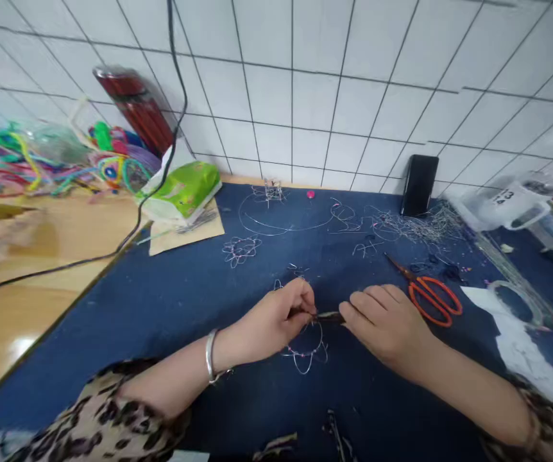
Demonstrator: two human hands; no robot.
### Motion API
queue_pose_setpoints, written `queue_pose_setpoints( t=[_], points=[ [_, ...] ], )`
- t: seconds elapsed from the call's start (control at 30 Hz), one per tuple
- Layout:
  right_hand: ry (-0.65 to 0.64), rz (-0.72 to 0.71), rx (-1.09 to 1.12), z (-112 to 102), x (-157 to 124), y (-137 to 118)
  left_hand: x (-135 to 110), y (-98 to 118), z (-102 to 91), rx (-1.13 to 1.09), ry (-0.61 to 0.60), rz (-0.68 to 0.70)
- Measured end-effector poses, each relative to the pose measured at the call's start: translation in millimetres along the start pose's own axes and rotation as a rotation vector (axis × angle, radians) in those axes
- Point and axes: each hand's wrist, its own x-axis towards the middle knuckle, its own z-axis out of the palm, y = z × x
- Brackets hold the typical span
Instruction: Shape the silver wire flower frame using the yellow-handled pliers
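My left hand (283,314), closed in a pinch, holds the edge of a thin silvery wire piece (304,355). That piece has a ring with petal-like loops and small pink beads; part of it is hidden beneath my fingers. To its right, my right hand (385,324) is closed around a dark, slender piece (330,316). Its tip reaches my left fingertips, and its kind is too blurred to tell. Another looped wire flower (241,251) lies farther back on the dark blue mat (161,321).
Orange-handled scissors (434,298) lie right of my right hand. Behind them are a tangle of wires (416,224) and a leaning black phone (419,185). A green tissue pack (185,191), red flask (136,109) and black cable (135,228) occupy the left.
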Motion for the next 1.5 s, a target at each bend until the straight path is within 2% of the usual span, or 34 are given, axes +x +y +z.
queue_pose_setpoints(
  t=[0.3,0.73,0.9,1.17,1.5],
  points=[
    [0.085,-0.025,0.055,-2.5,0.5,0.5,2.8,-4.9,2.9,-0.083,-0.015,0.008],
    [-0.063,0.188,0.298,2.9,1.4,2.6,4.0,-9.6,3.1,-0.231,0.023,0.009],
    [-0.076,0.228,0.383,6.5,0.1,2.2,3.8,-8.1,2.4,-0.222,0.050,0.026],
    [-0.096,0.207,0.266,3.7,1.9,-0.4,3.6,-10.7,3.9,-0.188,0.081,0.027],
    [-0.037,0.134,0.098,-2.7,2.5,-2.7,5.6,-12.7,7.5,-0.215,0.102,0.038]
  ],
)
